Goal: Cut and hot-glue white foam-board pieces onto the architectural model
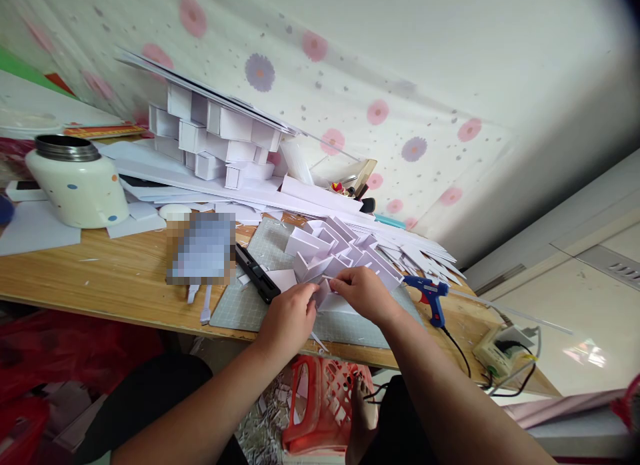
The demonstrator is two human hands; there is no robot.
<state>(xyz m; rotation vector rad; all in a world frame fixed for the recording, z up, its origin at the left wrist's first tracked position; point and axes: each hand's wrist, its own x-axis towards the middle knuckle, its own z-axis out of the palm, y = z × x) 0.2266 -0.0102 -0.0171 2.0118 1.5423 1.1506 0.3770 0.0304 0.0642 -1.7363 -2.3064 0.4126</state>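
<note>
A white card model [310, 241] made of upright walls stands on a grey cutting mat [273, 235]. At its near edge, my right hand [367, 291] pinches a small white card piece [324, 293] between thumb and fingers. From the other side my left hand [293, 315], its fingers curled closed, grips the same piece; its fingertips are partly hidden. A black utility knife [257, 273] lies left of the model, close to my left hand. Right of the mat rests a blue glue gun [427, 293] with its cable trailing off the table.
White card boxes [220, 128] are stacked at the back under flat boards. A spotted jar [77, 185] stands on the left of the wooden table [125, 271]. Card strips [425, 251] lie behind the glue gun; a power strip [500, 351] sits right. Below is a red plastic stool [305, 425].
</note>
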